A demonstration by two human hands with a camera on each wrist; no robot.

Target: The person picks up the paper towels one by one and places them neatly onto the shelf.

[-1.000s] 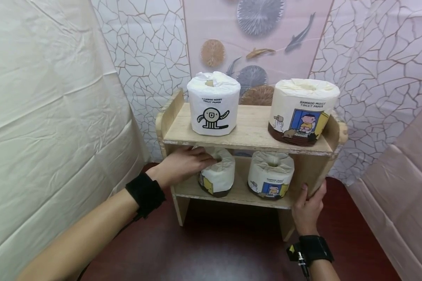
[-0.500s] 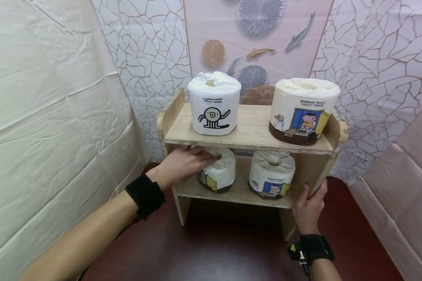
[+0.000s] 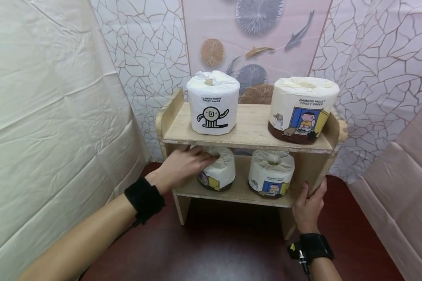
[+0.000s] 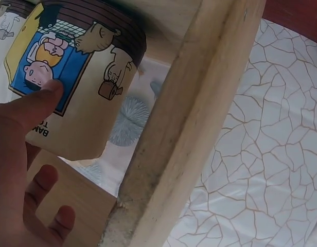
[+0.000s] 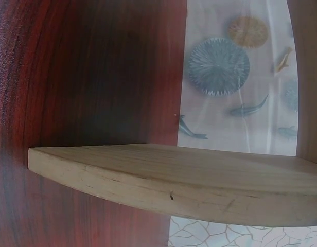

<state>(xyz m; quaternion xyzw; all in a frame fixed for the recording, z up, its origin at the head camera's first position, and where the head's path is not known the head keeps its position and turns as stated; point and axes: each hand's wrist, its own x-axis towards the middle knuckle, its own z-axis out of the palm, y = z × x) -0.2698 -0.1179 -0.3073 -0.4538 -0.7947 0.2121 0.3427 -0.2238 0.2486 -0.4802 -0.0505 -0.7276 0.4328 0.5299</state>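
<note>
In the head view my left hand holds the left toilet paper roll on the lower level of a small wooden shelf. Its fingers reach over the roll's top. The left wrist view, upside down, shows the thumb against the printed front of this toilet paper roll, with other fingers curled near its top. My right hand grips the shelf's right side panel low down, thumb on the inner side. That hand is hidden in the right wrist view, where the wooden panel shows.
A second toilet paper roll stands to the right on the lower level. Above, a white roll stands left and a larger-looking cream roll right. The shelf stands on a dark red table, with cloth walls around.
The lower left roll has turned a little under my left hand, its yellow printed door shifting right and more of the picture showing. It sits slightly farther back. My right hand stays put.
</note>
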